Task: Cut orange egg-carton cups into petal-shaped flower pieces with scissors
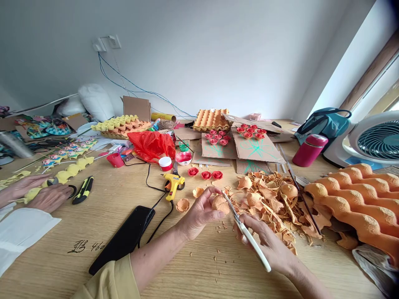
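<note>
Between the thumb and fingers of my left hand (pixel 201 214) is an orange egg carton cup (pixel 220 203). My right hand (pixel 268 241) grips white-handled scissors (pixel 251 236), their blades at the right side of the cup. Whether the blades are fully closed I cannot make out. Two cut, petal-edged cups (pixel 183 204) lie left of my left hand. A heap of orange carton scraps (pixel 274 203) spreads to the right of the scissors, with a few whole cups among it. Small crumbs are scattered on the wooden table (pixel 187 274) below my hands.
Orange egg trays (pixel 358 195) stand at the right. A yellow glue gun (pixel 173 186), a black phone (pixel 123 238) and its cables lie to the left. Red paper roses (pixel 206 175) sit ahead, more on cardboard (pixel 257 147). At far left, a co-worker's hands (pixel 51 195) hold scissors and yellow carton.
</note>
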Demonstrator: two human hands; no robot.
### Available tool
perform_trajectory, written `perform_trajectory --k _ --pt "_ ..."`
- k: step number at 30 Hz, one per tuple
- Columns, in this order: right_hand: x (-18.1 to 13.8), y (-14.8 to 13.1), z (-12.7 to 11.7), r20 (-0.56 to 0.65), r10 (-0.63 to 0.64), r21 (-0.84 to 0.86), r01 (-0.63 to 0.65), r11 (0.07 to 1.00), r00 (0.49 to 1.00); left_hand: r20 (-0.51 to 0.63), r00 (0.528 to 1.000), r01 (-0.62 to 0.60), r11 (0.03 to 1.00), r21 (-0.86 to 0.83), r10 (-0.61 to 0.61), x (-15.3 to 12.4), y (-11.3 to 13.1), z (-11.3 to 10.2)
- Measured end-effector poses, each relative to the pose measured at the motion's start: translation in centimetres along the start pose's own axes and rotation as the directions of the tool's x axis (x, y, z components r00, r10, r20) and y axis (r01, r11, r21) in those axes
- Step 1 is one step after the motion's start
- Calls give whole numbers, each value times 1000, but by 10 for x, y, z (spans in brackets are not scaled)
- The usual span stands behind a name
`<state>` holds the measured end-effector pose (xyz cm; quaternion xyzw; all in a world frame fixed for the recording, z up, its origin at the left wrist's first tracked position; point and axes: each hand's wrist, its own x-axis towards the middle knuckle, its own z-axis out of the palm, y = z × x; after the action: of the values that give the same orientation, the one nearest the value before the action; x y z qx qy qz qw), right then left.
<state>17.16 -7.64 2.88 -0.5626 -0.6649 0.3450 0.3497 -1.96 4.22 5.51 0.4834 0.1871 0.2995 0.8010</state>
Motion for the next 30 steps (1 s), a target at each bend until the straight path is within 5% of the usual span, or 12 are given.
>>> perform_trajectory --k 16,30 --pt "1 -3 0 12 7 -36 -7 999 1000 31 997 -72 997 4 72 1 2 3" --pt "1 -1 0 41 -8 -27 9 1000 999 24 988 -152 961 230 150 2 3 3"
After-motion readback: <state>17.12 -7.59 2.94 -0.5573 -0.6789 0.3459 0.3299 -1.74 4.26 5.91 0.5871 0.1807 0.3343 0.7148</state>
